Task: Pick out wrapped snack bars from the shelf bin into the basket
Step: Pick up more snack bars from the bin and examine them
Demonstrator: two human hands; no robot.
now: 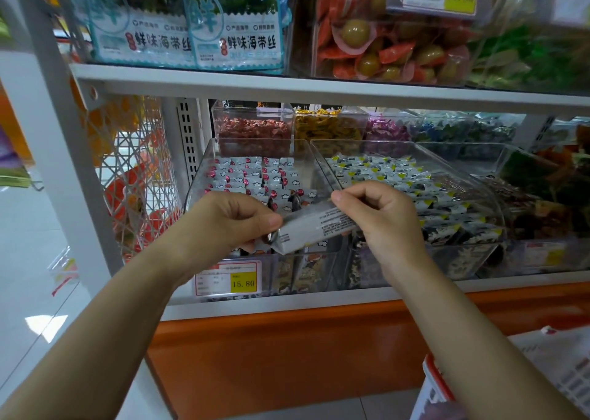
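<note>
A white wrapped snack bar (314,228) with black print is held level in front of the clear shelf bin (204,167). My left hand (223,221) pinches its left end and my right hand (380,215) pinches its right end, thumb on top. The bin behind holds several white wrapped snacks (252,176) with red marks, lying in rows. The white basket (555,365) with a red rim shows at the lower right, below my right forearm, partly cut off by the frame.
A second clear bin (399,176) of black, white and yellow wrapped snacks sits to the right. A yellow price tag (243,283) hangs on the shelf front. The upper shelf (319,89) overhangs the bins. An orange base panel (287,349) runs below.
</note>
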